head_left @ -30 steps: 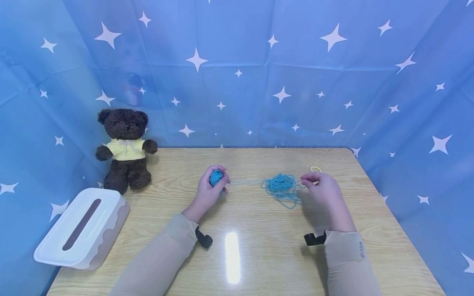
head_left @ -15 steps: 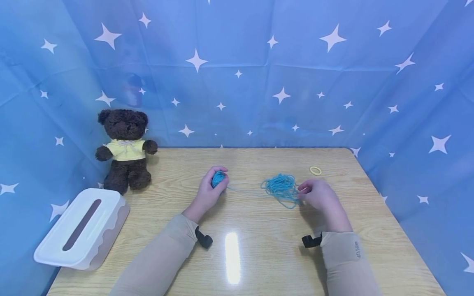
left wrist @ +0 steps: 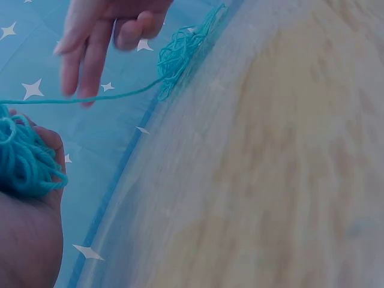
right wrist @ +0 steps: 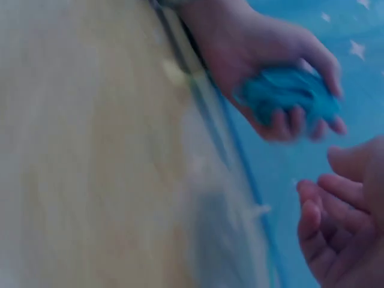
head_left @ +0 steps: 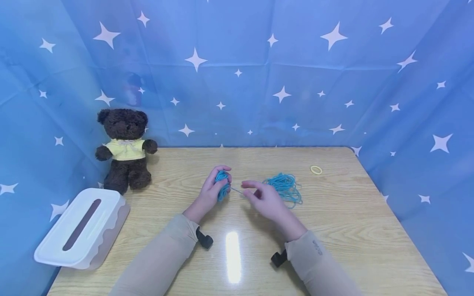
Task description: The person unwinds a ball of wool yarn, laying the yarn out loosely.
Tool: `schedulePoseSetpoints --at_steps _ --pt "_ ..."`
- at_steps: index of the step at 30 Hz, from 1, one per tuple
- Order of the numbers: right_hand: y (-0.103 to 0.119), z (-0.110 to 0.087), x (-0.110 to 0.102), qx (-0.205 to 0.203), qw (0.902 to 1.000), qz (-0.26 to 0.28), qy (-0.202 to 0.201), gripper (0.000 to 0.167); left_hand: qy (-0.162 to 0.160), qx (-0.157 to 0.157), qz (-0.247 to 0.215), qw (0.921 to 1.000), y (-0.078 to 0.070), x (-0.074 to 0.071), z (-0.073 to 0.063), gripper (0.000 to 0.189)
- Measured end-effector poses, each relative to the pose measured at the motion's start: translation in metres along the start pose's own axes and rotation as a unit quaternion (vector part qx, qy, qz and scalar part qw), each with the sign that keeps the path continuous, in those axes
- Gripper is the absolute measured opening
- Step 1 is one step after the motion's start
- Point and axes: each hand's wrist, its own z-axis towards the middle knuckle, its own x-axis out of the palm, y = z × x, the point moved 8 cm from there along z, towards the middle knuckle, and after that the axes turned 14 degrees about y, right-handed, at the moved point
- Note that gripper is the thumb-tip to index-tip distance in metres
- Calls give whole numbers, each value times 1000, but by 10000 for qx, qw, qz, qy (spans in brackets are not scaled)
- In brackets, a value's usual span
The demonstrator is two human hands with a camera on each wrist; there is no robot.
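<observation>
In the head view my left hand (head_left: 209, 191) holds a bundle of wound blue yarn (head_left: 222, 185) above the middle of the table, fingers curled round it. The right wrist view shows the fingers wrapped about this wound yarn (right wrist: 285, 96). My right hand (head_left: 268, 201) is just right of it, its fingers loosely extended. A thin yarn strand (left wrist: 126, 95) runs from the bundle across the right hand's fingertips (left wrist: 88, 99) to the loose pile. That tangled blue yarn pile (head_left: 285, 185) lies on the table behind the right hand, which hides part of it.
A yellow ring (head_left: 316, 169) lies at the back right of the wooden table (head_left: 363, 230). A brown teddy bear (head_left: 126, 152) in a yellow top sits at the back left. In front of it stands a white slotted box (head_left: 79, 230). A blue star curtain (head_left: 244, 94) hangs behind.
My right hand has swept left from beside the loose pile to close by the wound yarn. The left hand has tilted the bundle slightly and stays in place. The ring is uncovered.
</observation>
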Motion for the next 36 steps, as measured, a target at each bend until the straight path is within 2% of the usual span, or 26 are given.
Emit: schedulePoseSetpoints --at_steps 5,9,11,15,18,25,30,36 --pt "10 12 21 -265 9995 -2 -194 33 -108 -255 346 9990 5 -1 -1 40" --pt "5 13 22 -139 9994 49 -322 23 -285 -325 816 9957 7 -5 -3 42" --pt "4 10 17 -101 9993 78 -347 21 -402 -278 889 9948 6 -7 -3 42" --pt "3 2 1 -103 9991 108 -386 22 -597 -90 629 9962 5 -9 -2 42" --pt "0 -6 -14 -27 9997 24 -256 22 -719 -17 405 9966 5 -10 -3 36" --pt "-18 -29 -57 308 9990 -282 145 17 -1065 87 936 9899 3 -16 -6 22" --pt "-35 -44 -80 559 9964 -532 351 22 -911 219 776 9926 -2 -15 -5 25" --pt "-46 -58 -100 725 9948 -655 274 19 -641 41 574 9963 1 -13 -3 39"
